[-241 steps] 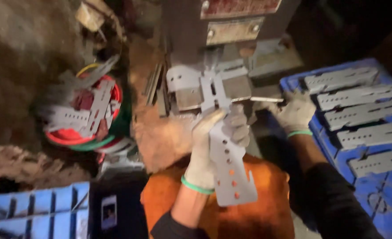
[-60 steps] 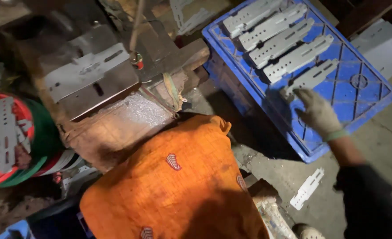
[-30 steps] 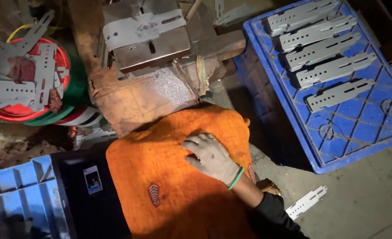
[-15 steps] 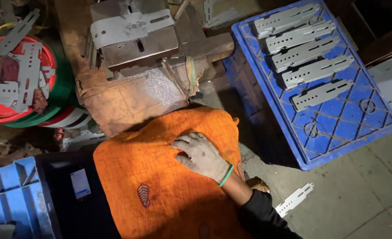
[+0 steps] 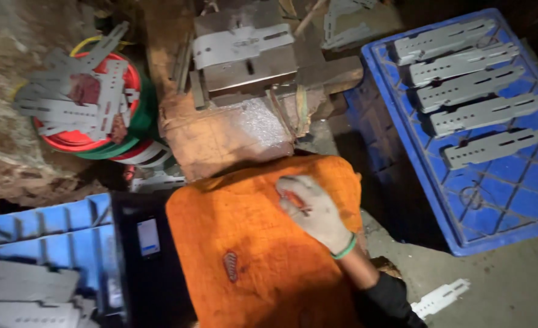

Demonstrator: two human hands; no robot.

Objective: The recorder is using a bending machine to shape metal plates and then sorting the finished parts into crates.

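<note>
**A small metal-stamping workshop**

A heavy steel press die [image 5: 245,51] sits on a grimy block, with a punched grey bracket lying on it. More of the same slotted metal strips [image 5: 472,109] are laid in rows in a blue plastic crate [image 5: 500,225], and others are heaped on a red tub [image 5: 84,103]. The concrete floor [image 5: 500,279] is dusty and stained.

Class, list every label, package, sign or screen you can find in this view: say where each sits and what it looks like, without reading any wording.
Label: small upright rectangle, white with a blue band, on the black surface left of the orange cloth.
Patch: small reddish oval with a pale edge, on the orange cloth, below and left of the gloved hand.
No screens, signs or packages visible.
</note>
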